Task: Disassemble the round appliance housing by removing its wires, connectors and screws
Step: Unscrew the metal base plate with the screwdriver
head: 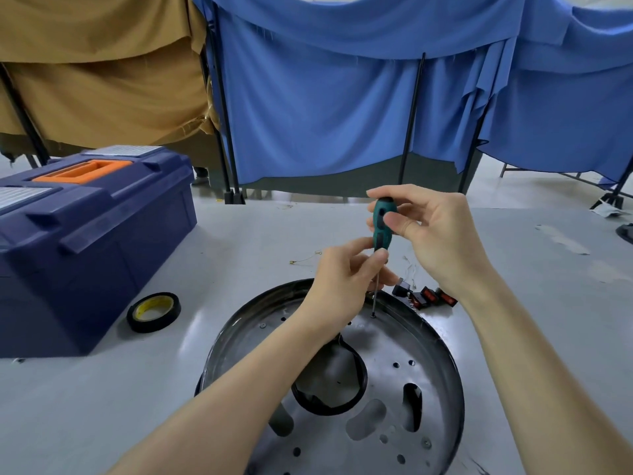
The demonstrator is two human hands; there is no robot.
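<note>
Two hands meet on one green-handled screwdriver (383,224), which stands nearly upright over the round metal housing (421,382). The right hand (433,231) curls its thumb and fingers round the upper part of the handle. The left hand (342,279) pinches the lower end of the handle, where the thin shaft begins. The tip of the shaft sits on a screw (372,315) near the housing's far rim, at about twelve o'clock on the disc.

The housing lies flat on the grey table (102,406) at six o'clock of the view – a shiny dish pierced with holes and slots, with a black ring round its middle opening; the left forearm crosses over it. Just past its rim at one o'clock lie small black switches with red faces (424,296), and thin loose wires (305,258) lie at eleven o'clock. A roll of black tape (153,311) lies flat at ten o'clock of the housing, and beyond it – at nine o'clock of the view – stands a closed navy toolbox with an orange handle (85,234). Blue cloth (325,97) and tan cloth (102,63) hang on dark stands behind the table.
</note>
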